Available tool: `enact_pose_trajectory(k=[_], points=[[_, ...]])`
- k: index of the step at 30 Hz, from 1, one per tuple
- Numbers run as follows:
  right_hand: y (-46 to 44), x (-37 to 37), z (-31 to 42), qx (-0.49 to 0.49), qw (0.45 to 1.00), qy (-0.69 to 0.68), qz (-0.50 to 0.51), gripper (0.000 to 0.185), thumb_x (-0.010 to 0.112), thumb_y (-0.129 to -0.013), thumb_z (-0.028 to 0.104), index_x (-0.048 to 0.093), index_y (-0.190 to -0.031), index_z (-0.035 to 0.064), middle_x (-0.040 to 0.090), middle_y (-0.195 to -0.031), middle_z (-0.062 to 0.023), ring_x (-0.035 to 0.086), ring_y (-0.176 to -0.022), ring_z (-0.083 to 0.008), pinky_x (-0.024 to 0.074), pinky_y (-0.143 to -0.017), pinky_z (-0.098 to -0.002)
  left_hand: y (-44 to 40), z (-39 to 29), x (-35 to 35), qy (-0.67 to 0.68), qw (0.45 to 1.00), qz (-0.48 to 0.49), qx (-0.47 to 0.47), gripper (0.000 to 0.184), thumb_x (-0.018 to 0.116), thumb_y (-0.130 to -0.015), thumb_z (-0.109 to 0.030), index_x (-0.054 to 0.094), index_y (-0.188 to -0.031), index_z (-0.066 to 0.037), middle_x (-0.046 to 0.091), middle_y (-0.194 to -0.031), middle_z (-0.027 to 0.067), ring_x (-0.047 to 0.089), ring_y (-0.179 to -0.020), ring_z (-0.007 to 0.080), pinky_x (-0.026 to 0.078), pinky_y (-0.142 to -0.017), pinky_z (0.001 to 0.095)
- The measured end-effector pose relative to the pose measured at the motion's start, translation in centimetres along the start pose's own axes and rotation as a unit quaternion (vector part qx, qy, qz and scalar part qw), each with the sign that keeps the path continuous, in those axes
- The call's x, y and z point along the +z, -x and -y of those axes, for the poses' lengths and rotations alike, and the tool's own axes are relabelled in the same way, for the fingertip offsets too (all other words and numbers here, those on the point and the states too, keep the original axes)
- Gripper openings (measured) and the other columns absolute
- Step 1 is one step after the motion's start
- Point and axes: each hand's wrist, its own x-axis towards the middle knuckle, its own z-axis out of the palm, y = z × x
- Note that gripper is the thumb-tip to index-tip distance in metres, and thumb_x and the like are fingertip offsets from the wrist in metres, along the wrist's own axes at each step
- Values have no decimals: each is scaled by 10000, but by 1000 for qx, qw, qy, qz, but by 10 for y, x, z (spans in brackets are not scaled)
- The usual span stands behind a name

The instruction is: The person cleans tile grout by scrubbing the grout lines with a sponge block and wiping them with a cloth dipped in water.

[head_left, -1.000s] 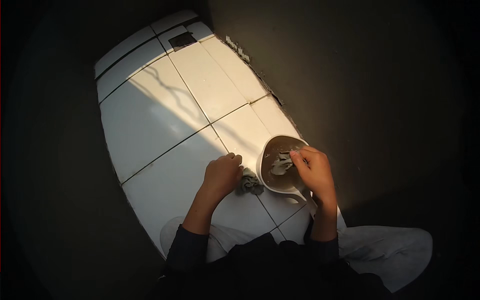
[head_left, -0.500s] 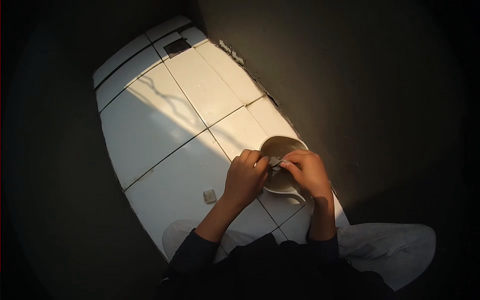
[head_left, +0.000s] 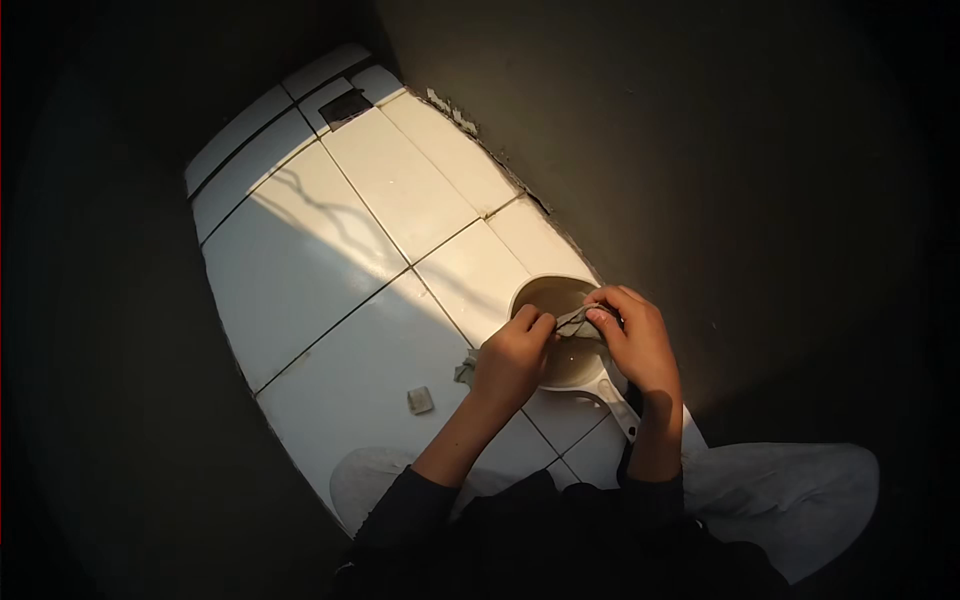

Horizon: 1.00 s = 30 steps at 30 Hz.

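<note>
A grey, wet-looking cloth (head_left: 576,326) is stretched between my two hands over a white dipper (head_left: 612,394). My left hand (head_left: 513,360) is closed on the cloth, and a crumpled grey end sticks out beyond its left side. On the right, my right hand (head_left: 640,335) pinches the other part between thumb and fingers. Cloudy liquid shows inside the dipper, whose handle points down toward my right wrist. To the left of my left forearm lies a small pale square piece (head_left: 419,401) on the tiles; its kind is unclear.
White floor tiles (head_left: 340,215) run away from me, half in sunlight. A dark square drain opening (head_left: 346,108) is near the far end. Along the right stands a dark wall (head_left: 640,180) with a chipped lower edge. My knees flank the near end.
My hands have moved slightly apart, and more cloth shows between them. A crumpled end has appeared left of my left hand. The dipper's handle is more visible.
</note>
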Motion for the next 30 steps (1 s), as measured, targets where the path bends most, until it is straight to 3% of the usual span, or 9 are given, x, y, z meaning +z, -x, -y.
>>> enact_pose_trajectory(k=[4, 9, 12, 15, 17, 20, 22, 25, 30], points=[[4, 20, -17, -17, 990, 85, 111, 349, 603, -762, 11, 591, -1107, 64, 571, -1049, -166, 560, -984, -348, 464, -824, -402, 6, -1, 17, -109, 992, 57, -20, 148, 600, -698, -39, 540, -834, -34, 542, -802, 115, 600, -688, 277, 500, -558, 360], [4, 66, -44, 0, 987, 139, 81, 403, 520, -718, -80, 609, -1086, 58, 577, -1019, -192, 564, -972, -369, 465, -825, -428, 12, -1, 31, -174, 979, 98, -37, 120, 564, -712, -41, 537, -828, -26, 530, -792, 120, 588, -712, 291, 502, -572, 370], [0, 65, -42, 37, 976, 176, 121, 290, 561, -745, -11, 625, -1022, 45, 591, -939, -189, 573, -941, -366, 471, -808, -423, 4, -7, 19, -116, 992, 40, -6, 136, 585, -706, -37, 544, -835, -21, 529, -816, 126, 560, -736, 295, 488, -604, 384], [0, 52, -28, 2, 979, 191, 76, 194, 615, -769, 107, 628, -946, 29, 592, -868, -181, 577, -899, -360, 470, -775, -421, -10, -21, -16, -120, 993, -20, -10, 137, 611, -677, -50, 548, -797, -31, 518, -807, 104, 525, -761, 274, 449, -615, 380], [-2, 48, -24, -32, 990, 134, 40, 201, 639, -771, 185, 621, -868, 10, 558, -799, -163, 555, -797, -354, 435, -699, -420, -6, -9, -29, -111, 992, -28, -49, 133, 616, -681, -50, 547, -795, -34, 519, -836, 101, 526, -797, 280, 430, -637, 397], [-2, 57, -33, -66, 989, 129, 0, 232, 665, -765, 194, 593, -873, 1, 556, -874, -175, 551, -852, -359, 438, -726, -414, 9, 22, -32, -178, 977, -19, -119, 129, 611, -696, -47, 559, -814, -37, 523, -861, 105, 532, -804, 278, 445, -643, 389], [-2, 64, -35, -65, 987, 145, 3, 233, 674, -748, 159, 583, -901, 8, 566, -933, -186, 556, -904, -372, 447, -758, -429, 22, 39, -28, -202, 954, 126, -182, 137, 621, -738, -72, 590, -870, -53, 547, -915, 106, 550, -879, 301, 479, -708, 402], [-2, 77, -45, -69, 996, 51, 3, 243, 646, -752, 97, 538, -951, 9, 550, -986, -199, 548, -936, -385, 446, -780, -436, 32, 46, -22, -220, 929, 245, -170, 185, 644, -736, -127, 601, -905, -66, 545, -948, 88, 539, -955, 280, 487, -727, 409], [-3, 81, -43, -44, 997, 25, 54, 305, 626, -747, 3, 482, -1015, 28, 561, -1000, -181, 549, -978, -370, 427, -809, -417, 42, 49, -13, -236, 908, 298, -177, 237, 672, -711, -177, 598, -917, -85, 542, -962, 73, 522, -1008, 274, 463, -747, 434]])
